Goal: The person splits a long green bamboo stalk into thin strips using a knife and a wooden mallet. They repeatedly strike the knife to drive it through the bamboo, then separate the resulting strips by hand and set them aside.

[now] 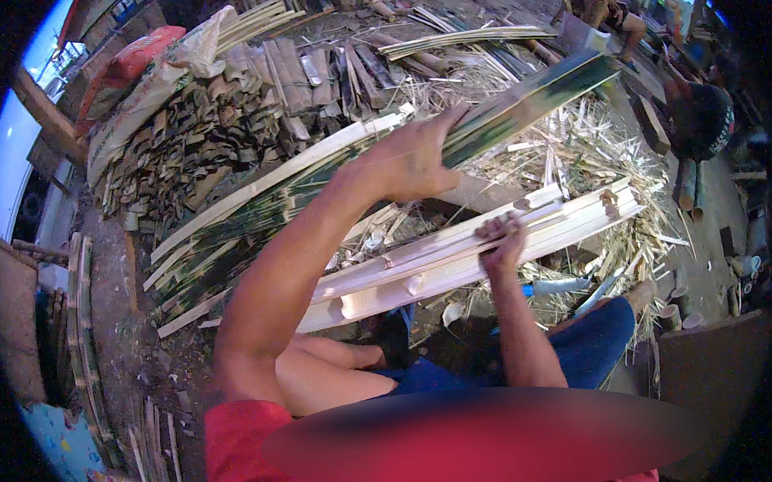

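My left hand (421, 158) reaches across and grips a bundle of split bamboo strips (535, 105) with dark green skin. The bundle slants from lower left to upper right, its pale cut ends fanned out at the left. Nearer to me, my right hand (504, 243) has its fingers curled over the edge of pale split bamboo pieces (422, 278), which lie with their hollow inner side showing. The two lots of bamboo run nearly parallel, apart at the right. My left forearm hides part of both.
Shavings (563, 151) heap up around the bamboo. A blade with a blue handle (560, 287) and another blade (599, 292) lie close to my right knee. Beyond are stacked bamboo offcuts (192, 133), a red sack (141, 52) and long strips (472, 37). Another person (628, 28) sits far right.
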`<state>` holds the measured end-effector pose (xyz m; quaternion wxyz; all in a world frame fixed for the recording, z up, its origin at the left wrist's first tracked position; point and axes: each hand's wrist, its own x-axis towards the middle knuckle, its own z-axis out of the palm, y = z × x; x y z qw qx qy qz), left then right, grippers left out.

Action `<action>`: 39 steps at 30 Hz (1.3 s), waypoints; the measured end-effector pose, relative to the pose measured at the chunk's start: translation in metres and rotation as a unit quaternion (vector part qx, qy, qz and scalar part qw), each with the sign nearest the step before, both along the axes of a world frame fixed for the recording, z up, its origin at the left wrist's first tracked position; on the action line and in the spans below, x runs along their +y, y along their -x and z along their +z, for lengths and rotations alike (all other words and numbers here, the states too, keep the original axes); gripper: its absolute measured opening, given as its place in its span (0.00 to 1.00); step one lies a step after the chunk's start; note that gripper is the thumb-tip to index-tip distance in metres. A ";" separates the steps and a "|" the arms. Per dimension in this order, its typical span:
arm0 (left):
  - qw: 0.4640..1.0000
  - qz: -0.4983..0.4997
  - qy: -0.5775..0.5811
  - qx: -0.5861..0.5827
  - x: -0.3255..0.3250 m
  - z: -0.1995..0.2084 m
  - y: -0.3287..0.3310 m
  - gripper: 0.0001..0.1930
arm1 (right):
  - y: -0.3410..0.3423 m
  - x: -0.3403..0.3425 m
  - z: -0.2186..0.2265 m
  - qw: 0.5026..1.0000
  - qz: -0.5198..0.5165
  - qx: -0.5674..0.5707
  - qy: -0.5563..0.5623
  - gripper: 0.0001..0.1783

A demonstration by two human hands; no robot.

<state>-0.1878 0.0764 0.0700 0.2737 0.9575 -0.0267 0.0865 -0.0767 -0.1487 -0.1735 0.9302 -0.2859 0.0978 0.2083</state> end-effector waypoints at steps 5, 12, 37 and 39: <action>0.989 0.088 -0.071 0.092 0.000 -0.061 -0.013 0.48 | -0.103 -0.114 -0.025 0.997 -0.068 -0.011 0.024 0.16; 0.986 0.098 -0.087 -0.099 -0.045 -0.072 -0.045 0.42 | -0.112 -0.087 -0.039 0.764 -0.205 -0.187 0.582 0.45; 0.991 0.122 0.035 -0.033 -0.038 0.011 -0.018 0.28 | -0.001 -0.047 0.043 0.998 0.033 -0.034 -0.041 0.32; 0.973 0.150 0.017 -0.173 -0.007 0.076 -0.006 0.27 | 0.008 -0.070 0.002 0.985 -0.064 0.144 0.065 0.29</action>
